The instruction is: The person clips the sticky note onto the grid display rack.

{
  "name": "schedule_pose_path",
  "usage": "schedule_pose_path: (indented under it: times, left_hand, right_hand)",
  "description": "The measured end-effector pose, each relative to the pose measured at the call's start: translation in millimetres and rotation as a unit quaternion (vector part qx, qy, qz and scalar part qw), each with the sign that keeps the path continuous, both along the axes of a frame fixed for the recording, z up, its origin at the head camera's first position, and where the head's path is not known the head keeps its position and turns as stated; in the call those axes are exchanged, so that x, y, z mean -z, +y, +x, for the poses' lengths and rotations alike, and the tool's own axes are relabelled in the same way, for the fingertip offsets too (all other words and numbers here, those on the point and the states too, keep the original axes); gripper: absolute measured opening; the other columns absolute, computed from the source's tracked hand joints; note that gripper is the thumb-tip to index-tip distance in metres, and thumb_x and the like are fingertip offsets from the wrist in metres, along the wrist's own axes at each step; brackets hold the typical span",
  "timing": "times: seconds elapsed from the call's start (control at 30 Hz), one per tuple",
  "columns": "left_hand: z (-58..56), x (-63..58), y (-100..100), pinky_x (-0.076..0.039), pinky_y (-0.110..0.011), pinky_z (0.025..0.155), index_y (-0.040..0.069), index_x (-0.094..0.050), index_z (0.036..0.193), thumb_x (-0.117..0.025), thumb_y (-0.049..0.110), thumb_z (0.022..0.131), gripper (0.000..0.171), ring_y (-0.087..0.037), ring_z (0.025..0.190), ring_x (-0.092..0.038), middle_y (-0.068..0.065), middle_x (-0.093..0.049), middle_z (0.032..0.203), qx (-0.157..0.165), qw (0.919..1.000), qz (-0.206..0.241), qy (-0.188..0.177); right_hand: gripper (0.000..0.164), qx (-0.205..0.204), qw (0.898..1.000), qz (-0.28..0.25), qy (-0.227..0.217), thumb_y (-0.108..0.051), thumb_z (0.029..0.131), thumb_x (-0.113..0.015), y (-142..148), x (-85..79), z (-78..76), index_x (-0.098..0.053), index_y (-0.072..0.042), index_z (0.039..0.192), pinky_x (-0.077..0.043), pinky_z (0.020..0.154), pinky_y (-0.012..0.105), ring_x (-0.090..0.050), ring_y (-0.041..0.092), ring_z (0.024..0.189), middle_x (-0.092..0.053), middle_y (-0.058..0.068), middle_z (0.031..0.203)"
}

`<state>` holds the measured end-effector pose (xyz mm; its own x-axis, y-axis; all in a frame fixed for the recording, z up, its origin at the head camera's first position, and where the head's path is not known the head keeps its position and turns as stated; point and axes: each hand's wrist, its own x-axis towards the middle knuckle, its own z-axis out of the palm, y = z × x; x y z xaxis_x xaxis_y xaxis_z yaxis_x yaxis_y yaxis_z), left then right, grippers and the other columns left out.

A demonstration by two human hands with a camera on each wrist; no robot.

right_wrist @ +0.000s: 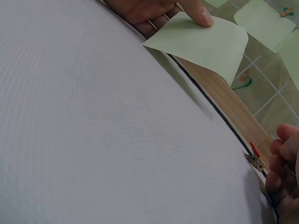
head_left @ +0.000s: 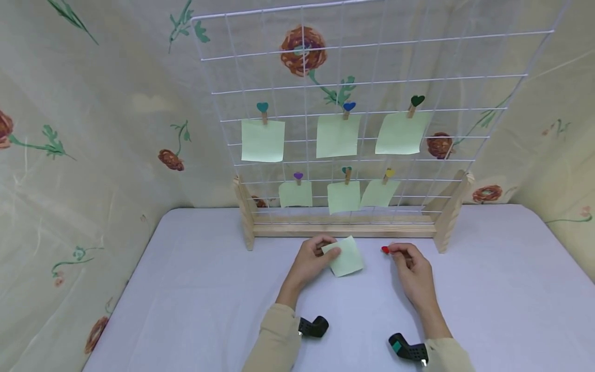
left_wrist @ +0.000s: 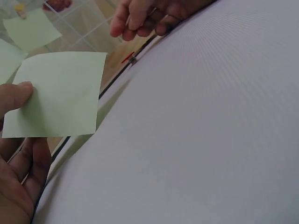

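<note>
My left hand [head_left: 313,261] pinches a pale green sticky note [head_left: 346,257] by its edge, thumb on top and fingers beneath. The note is held over the table in front of the wire grid rack. My right hand [head_left: 413,274] has its fingers loosely bent beside a small wooden clip with a red heart [head_left: 385,250]. In the left wrist view the clip [left_wrist: 131,59] lies on the tabletop, with a gap between it and the fingertips [left_wrist: 129,33]. The right wrist view has the clip [right_wrist: 255,159] just left of that hand.
A white wire grid [head_left: 372,82] stands in a wooden base [head_left: 344,230] at the back of the table [head_left: 186,310]. Two rows of green notes [head_left: 262,142] hang on it from heart-topped clips [head_left: 262,108]. Flowered cloth [head_left: 116,129] surrounds the table. Both wrists bear black camera mounts [head_left: 313,327].
</note>
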<state>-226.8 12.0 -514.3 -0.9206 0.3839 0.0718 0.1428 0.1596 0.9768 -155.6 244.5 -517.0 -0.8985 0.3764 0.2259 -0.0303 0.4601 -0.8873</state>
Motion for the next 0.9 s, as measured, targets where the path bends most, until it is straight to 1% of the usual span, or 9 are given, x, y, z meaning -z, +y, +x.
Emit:
schedule_pose_path:
  times: [0.2,0.3,0.37,0.43,0.53,0.6,0.63,0.77,0.9]
  left_hand:
    - [-0.3,0.9,2,-0.049,-0.024,0.080,0.015,-0.065,0.104,-0.069,0.030,0.086,0.023,-0.008,0.096,-0.063,-0.003,-0.070,0.107,-0.007,1.0000,-0.001,0.005]
    - [-1.5,2.2,3,-0.049,-0.022,0.077,0.014,-0.065,0.105,-0.068,0.029,0.087,0.024,-0.008,0.094,-0.062,-0.005,-0.069,0.107,-0.011,0.9998,0.016,0.005]
    - [-2.6,2.7,3,-0.048,-0.020,0.074,0.013,-0.065,0.105,-0.068,0.028,0.087,0.024,-0.007,0.091,-0.061,-0.006,-0.069,0.108,-0.013,0.9995,0.027,0.003]
    - [-3.3,2.7,3,-0.048,-0.019,0.073,0.011,-0.065,0.106,-0.068,0.025,0.087,0.024,-0.006,0.089,-0.060,-0.008,-0.068,0.108,-0.011,0.9994,0.034,-0.003]
    - [-3.1,0.6,3,-0.048,-0.018,0.072,0.009,-0.064,0.107,-0.067,0.021,0.088,0.023,-0.004,0.088,-0.059,-0.010,-0.068,0.109,-0.006,0.9992,0.037,-0.014]
    - [0.9,-7.5,2,-0.048,-0.019,0.073,0.007,-0.064,0.107,-0.067,0.019,0.088,0.022,-0.003,0.088,-0.059,-0.011,-0.068,0.109,-0.006,0.9991,0.038,-0.018]
    - [3.1,-11.8,2,-0.048,-0.019,0.074,0.007,-0.064,0.106,-0.067,0.018,0.088,0.022,-0.003,0.088,-0.059,-0.012,-0.068,0.109,-0.006,0.9990,0.039,-0.019]
    - [11.3,-25.1,-1,-0.049,-0.019,0.074,0.005,-0.064,0.105,-0.067,0.017,0.088,0.021,-0.004,0.088,-0.059,-0.013,-0.068,0.108,-0.010,0.9985,0.050,-0.021]
    - [11.5,-23.5,-2,-0.049,-0.018,0.074,0.005,-0.064,0.106,-0.068,0.018,0.087,0.022,-0.003,0.089,-0.060,-0.013,-0.068,0.109,-0.014,0.9982,0.050,-0.029]
  right_hand:
    - [0.017,0.004,0.999,0.033,-0.001,-0.011,0.095,-0.052,-1,-2.1,-0.4,-0.063,-0.010,0.108,-0.041,0.066,0.010,-0.052,-0.003,0.076,-0.062,0.003,0.105]
    - [0.021,-0.008,0.998,0.063,0.013,-0.007,0.094,-0.052,-1,-3.1,-1.6,-0.063,-0.010,0.111,-0.039,0.072,0.009,-0.053,0.002,0.089,-0.059,0.003,0.111]
    - [0.026,-0.024,0.996,0.086,0.029,-0.003,0.092,-0.053,0,-3.0,-2.5,-0.062,-0.009,0.116,-0.037,0.082,0.010,-0.052,0.011,0.103,-0.057,0.006,0.118]
    - [0.034,-0.048,0.992,0.108,0.047,0.002,0.089,-0.053,1,-2.4,-3.3,-0.059,-0.006,0.122,-0.036,0.097,0.018,-0.046,0.022,0.120,-0.054,0.010,0.127]
    - [0.043,-0.079,0.985,0.140,0.063,0.005,0.086,-0.053,3,-0.8,-4.5,-0.054,-0.003,0.129,-0.029,0.111,0.043,-0.036,0.036,0.132,-0.048,0.015,0.137]
    - [0.045,-0.092,0.981,0.156,0.065,0.006,0.085,-0.053,3,0.6,-5.2,-0.054,-0.002,0.129,-0.027,0.106,0.059,-0.034,0.040,0.134,-0.047,0.017,0.138]
    - [0.045,-0.094,0.979,0.168,0.062,0.005,0.084,-0.054,3,1.3,-5.4,-0.054,-0.002,0.129,-0.028,0.103,0.062,-0.035,0.041,0.133,-0.048,0.017,0.137]
    - [0.041,-0.093,0.972,0.208,0.053,0.005,0.083,-0.056,1,3.5,-4.6,-0.058,-0.002,0.124,-0.030,0.097,0.063,-0.040,0.042,0.127,-0.052,0.017,0.131]
    - [0.038,-0.100,0.965,0.237,0.044,0.003,0.086,-0.055,-2,3.0,-2.0,-0.059,-0.001,0.123,-0.030,0.096,0.063,-0.042,0.043,0.124,-0.052,0.020,0.131]
